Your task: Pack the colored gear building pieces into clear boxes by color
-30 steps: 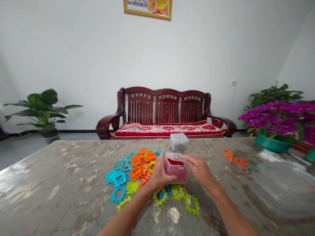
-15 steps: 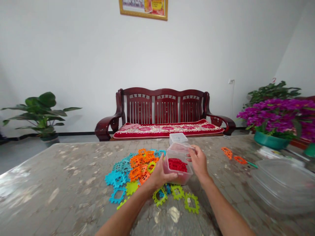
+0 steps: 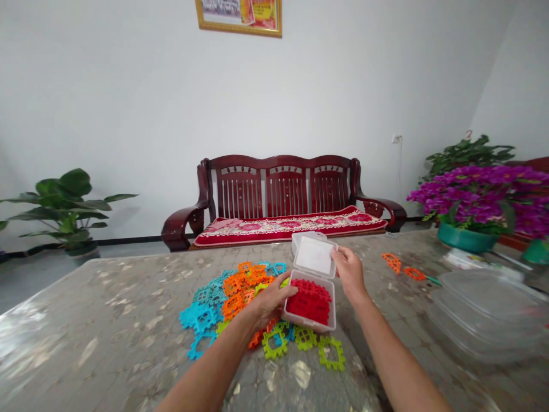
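A clear plastic box (image 3: 331,327) full of red toy building pieces (image 3: 306,303) is tilted towards me over the table. My left hand (image 3: 272,297) grips its left side, thumb on the rim. With its fingers pinched, my right hand (image 3: 348,269) holds the right edge of the raised hinged lid (image 3: 315,256). Left of the box lies a heap of interlocking pieces: orange ones (image 3: 234,283), blue ones (image 3: 197,316) and teal ones (image 3: 210,294). Green pieces (image 3: 331,353) lie in front of the box, and my left forearm hides part of the heap.
Another clear container (image 3: 295,243) stands behind the lid. To the right are orange pieces (image 3: 414,273) on a green stick, large stacked clear lids (image 3: 484,309) and a teal pot (image 3: 465,237) of purple flowers. A wooden bench (image 3: 266,189) stands beyond the table (image 3: 128,320).
The box has tipped further towards me, showing more of the red pieces. Its lid has swung back and now stands wider open, with my right hand still on its edge.
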Motion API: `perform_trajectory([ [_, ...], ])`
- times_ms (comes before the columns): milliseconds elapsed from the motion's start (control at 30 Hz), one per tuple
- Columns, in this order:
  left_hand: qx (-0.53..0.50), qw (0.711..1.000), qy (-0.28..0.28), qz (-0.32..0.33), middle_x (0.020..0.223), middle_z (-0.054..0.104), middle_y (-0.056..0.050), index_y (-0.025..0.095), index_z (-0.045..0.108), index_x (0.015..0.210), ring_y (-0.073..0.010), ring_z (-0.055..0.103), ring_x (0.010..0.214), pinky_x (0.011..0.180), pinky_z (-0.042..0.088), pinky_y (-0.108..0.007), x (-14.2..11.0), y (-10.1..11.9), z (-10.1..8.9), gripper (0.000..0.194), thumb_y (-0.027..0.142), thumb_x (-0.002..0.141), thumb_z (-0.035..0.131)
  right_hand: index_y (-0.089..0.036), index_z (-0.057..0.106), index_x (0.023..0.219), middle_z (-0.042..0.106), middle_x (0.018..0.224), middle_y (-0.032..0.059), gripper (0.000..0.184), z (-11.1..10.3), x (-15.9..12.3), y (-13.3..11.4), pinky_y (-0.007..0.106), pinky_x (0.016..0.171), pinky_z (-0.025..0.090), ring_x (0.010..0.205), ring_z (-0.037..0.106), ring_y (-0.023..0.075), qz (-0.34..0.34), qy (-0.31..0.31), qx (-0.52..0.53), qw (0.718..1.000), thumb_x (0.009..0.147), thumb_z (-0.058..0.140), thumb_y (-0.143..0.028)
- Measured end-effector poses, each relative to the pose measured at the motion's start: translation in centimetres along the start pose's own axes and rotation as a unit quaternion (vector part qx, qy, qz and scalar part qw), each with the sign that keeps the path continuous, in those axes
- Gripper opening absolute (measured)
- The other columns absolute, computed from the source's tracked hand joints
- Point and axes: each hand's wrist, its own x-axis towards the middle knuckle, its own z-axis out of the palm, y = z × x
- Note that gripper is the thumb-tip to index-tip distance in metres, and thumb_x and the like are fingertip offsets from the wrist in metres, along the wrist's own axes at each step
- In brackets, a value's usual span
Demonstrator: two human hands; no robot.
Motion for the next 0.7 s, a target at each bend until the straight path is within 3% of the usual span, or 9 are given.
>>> perform_trajectory([
  [167, -0.053, 0.998, -0.026, 0.026, 0.117, 0.074, -0.013, 0.021, 0.052, 0.136, -0.0288, 0.073, 0.100, 0.081, 0.056, -0.035, -1.2, -0.1, -1.1, 0.083, 0.036, 0.064, 0.091, -0.019, 0.071, 0.101, 0.075, 0.087, 0.0077, 0.061, -0.2, -0.7, 2.1, 0.028, 0.053, 0.044, 0.065, 0.065, 0.0207, 0.068, -0.056, -0.015, 0.996, 0.071, 0.058, -0.071],
  [300, -0.071, 0.995, 0.001, 0.070, 0.121, 0.072, -0.014, 0.023, 0.054, 0.135, -0.0309, 0.073, 0.101, 0.083, 0.058, -0.040, -2.7, 0.3, -2.9, 0.076, 0.038, 0.069, 0.089, -0.022, 0.071, 0.106, 0.076, 0.094, 0.0072, 0.047, -0.8, -2.1, 3.7, 0.028, 0.054, 0.045, 0.064, 0.065, 0.0185, 0.112, -0.094, -0.045, 0.988, 0.074, 0.059, -0.054],
  [500, -0.062, 0.978, 0.134, 0.151, 0.114, 0.074, -0.007, 0.028, 0.049, 0.133, -0.0267, 0.075, 0.090, 0.073, 0.061, -0.039, -5.7, 3.0, -6.1, 0.074, 0.036, 0.070, 0.086, -0.021, 0.073, 0.093, 0.076, 0.084, 0.0053, 0.033, -1.1, -3.2, 6.6, 0.025, 0.049, 0.044, 0.059, 0.064, 0.0168, 0.143, -0.157, -0.111, 0.971, 0.068, 0.057, -0.037],
  [700, 0.019, 0.947, 0.267, 0.181, 0.099, 0.073, -0.002, 0.031, 0.051, 0.130, -0.0197, 0.072, 0.077, 0.057, 0.057, -0.027, -8.1, 6.9, -8.9, 0.071, 0.037, 0.068, 0.085, -0.021, 0.074, 0.097, 0.078, 0.085, 0.0033, 0.036, -0.9, -3.0, 8.2, 0.028, 0.057, 0.048, 0.064, 0.066, 0.0184, 0.103, -0.195, -0.188, 0.957, 0.072, 0.051, -0.034],
])
